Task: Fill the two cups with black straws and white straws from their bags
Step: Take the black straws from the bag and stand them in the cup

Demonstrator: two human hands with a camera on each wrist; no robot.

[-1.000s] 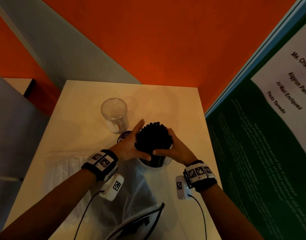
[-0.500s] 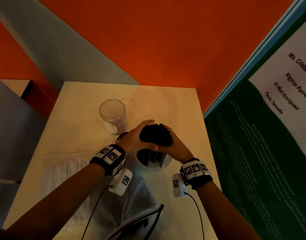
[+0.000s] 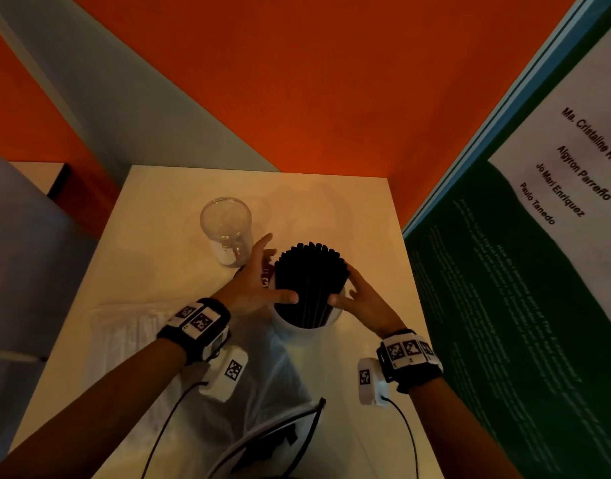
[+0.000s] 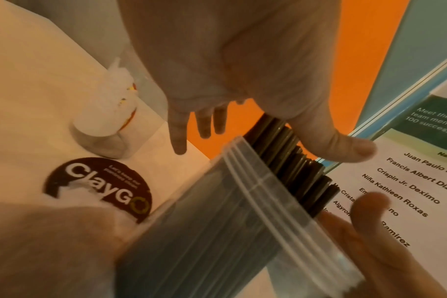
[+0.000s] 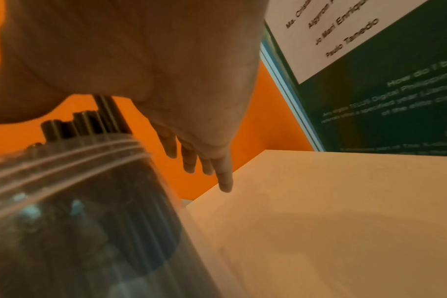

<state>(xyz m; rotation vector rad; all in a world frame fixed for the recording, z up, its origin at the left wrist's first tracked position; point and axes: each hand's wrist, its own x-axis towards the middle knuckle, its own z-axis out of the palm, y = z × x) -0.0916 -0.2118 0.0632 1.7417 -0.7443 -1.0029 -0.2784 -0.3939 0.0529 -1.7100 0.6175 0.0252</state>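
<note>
A bundle of black straws [image 3: 311,278] stands upright in a clear plastic cup [image 3: 306,331] at the table's middle. My left hand [image 3: 259,281] flanks the bundle on its left, fingers straight, thumb touching the straws. On the other side my right hand [image 3: 359,299] has spread fingers, thumb against the straws. The left wrist view shows the ribbed cup rim [image 4: 255,193] with the black straws [image 4: 288,161] rising out of it. An empty clear cup [image 3: 228,229] stands to the far left. A bag of white straws [image 3: 124,337] lies at the left under my forearm.
A crumpled clear bag [image 3: 262,382] lies on the white table [image 3: 363,209] between my forearms. A round dark ClayGo sticker [image 4: 100,187] is on the table by the cups. A green and white poster board [image 3: 525,271] stands along the right edge. Orange wall behind.
Half a second ago both hands were cupped over the tops of the black straws. They have since spread open and dropped to the sides of the bundle, whose tops show again.
</note>
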